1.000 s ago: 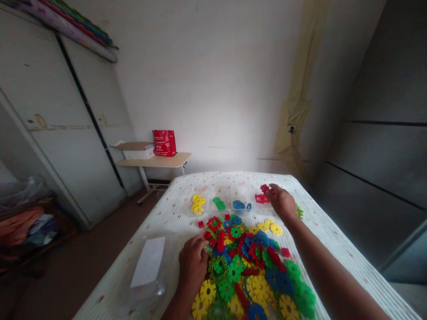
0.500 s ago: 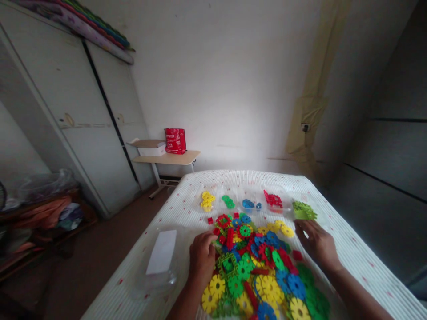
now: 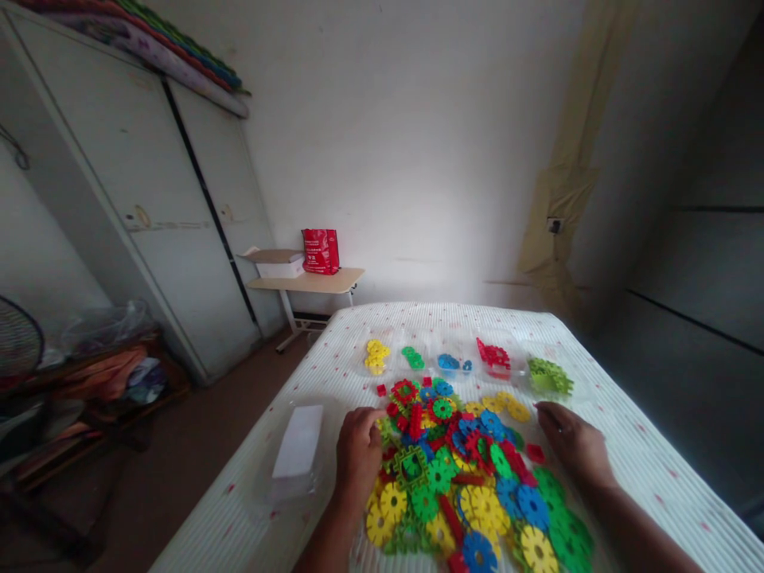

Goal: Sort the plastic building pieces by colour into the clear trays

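right hand withdrawn from red tray to pile, fingers loosely curled, empty; left hand on pile, grip unclear.

- pile of plastic gear pieces: flat toothed discs and square frames in yellow, green, blue, red, heaped loose on the white striped bed cover, some overlapping, spread between both hands
- green square frame piece: lies flat at the pile's left edge, just beside the left hand
- small red block: lies alone at the pile's right edge, just beside the right hand
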`<state>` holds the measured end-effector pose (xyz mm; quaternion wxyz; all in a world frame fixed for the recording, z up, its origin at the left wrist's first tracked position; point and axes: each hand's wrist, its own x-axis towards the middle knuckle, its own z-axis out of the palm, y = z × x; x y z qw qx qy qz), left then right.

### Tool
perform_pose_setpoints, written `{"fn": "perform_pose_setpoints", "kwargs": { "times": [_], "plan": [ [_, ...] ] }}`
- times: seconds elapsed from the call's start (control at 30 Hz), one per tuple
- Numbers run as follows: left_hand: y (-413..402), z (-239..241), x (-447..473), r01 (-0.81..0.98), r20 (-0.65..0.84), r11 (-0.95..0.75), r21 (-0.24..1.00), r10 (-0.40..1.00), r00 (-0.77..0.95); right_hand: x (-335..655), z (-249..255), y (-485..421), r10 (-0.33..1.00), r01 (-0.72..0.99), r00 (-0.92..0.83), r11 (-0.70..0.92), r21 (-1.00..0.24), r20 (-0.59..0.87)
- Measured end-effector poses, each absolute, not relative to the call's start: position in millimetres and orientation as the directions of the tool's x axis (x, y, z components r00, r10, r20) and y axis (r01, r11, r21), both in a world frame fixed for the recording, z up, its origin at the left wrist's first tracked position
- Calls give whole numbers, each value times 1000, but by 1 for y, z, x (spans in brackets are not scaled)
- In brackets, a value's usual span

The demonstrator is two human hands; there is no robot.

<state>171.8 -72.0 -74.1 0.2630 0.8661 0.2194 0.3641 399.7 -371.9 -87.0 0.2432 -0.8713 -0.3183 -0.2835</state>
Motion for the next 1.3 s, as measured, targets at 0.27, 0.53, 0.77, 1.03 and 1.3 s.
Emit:
{"fn": "perform_pose_setpoints", "kwargs": {
  "times": [0.27, 0.53, 0.77, 1.03, 1.3],
  "plan": [
    [-67, -69, 162, 203, 472, -716, 668, 618, 628, 401, -89, -373, 356, 603, 750, -715, -355, 558],
    [-66, -84, 169, 445, 322, -781, 438, 599, 733, 402, -89, -373, 383, 595, 763, -731, -335, 520],
    [-67, -89, 173, 372, 382, -792, 485, 574, 724, 403, -91, -374, 400, 600, 759, -735, -316, 514],
    [-68, -90, 178, -40, 477, -559, 828, 667, 572, 402, -90, -372, 395, 588, 771, -743, -319, 500],
    [-76, -83, 181, -101, 408, -476, 874, 603, 686, 399, -86, -371, 389, 601, 766, -717, -353, 511]
  ]
}}
